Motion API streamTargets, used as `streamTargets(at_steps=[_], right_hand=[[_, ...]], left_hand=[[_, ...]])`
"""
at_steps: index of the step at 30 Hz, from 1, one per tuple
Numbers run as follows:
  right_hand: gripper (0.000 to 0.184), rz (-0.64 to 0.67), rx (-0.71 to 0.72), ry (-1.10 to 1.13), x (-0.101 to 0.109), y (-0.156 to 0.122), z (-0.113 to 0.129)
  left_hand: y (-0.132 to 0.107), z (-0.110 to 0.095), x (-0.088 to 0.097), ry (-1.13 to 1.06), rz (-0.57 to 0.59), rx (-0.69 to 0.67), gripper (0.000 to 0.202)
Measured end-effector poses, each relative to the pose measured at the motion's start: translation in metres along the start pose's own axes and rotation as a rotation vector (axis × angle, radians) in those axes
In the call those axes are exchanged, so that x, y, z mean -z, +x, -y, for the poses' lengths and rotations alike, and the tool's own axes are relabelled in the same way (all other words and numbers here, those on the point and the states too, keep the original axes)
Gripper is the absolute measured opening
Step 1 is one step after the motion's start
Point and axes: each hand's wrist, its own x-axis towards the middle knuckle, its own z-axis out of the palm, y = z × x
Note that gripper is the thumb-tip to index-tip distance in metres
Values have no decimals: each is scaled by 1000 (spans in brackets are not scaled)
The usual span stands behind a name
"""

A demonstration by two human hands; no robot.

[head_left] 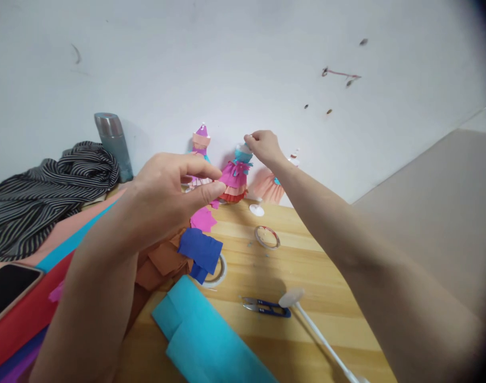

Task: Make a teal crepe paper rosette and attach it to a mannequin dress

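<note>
My right hand (264, 146) pinches the top of a small mannequin in a paper dress (235, 178), with a blue bodice and a pink, peach and red ruffled skirt. It leans against the wall at the back of the table. My left hand (179, 183) is open, thumb and forefinger apart beside the skirt; I cannot tell whether they touch it. Behind my left fingertips stands a second dressed mannequin (201, 141) in purple and peach. A third one with a peach skirt (269, 187) is partly hidden by my right forearm.
Blue crepe paper (211, 335), dark blue pieces (201, 249), brown pieces (167, 260) and pink pieces (203, 219) lie around a tape roll (223, 274). Thread snips (269, 307), a white stand (320, 335) and another ring (267, 237) are nearby. Left: phone (11, 290), striped cloth (55, 186), flask (114, 146).
</note>
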Motion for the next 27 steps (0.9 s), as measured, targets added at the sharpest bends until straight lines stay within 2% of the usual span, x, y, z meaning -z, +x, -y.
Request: streamTargets(at_steps=[4,10,12,14,17,21,24,27], right_hand=[[14,6,20,-32,-2,3,-3],[17,-34,-74,-45,-6,7,-4],[17,-34,-89,-34,-5,6,-3],[17,-32,-76,-24,-2,4,-2],[18,-47,-18,0,8,1,0],[19,-68,62,96,35,-9,5],[14,-42,73,208,56,-21,11],[13,-11,64,286,72,-36,18]], left_hand=[[1,1,-3,5,-17,-51,29],[1,-1,-1,11,-23,-84,24],[6,4,-7,14,-14,-81,22],[15,18,-22,-2,27,-57,21],[32,52,-60,-52,75,42,16],[47,92,-104,-208,-55,255,15],[47,99,-116,-373,-136,345,22],[43,92,-115,-486,-68,329,19]])
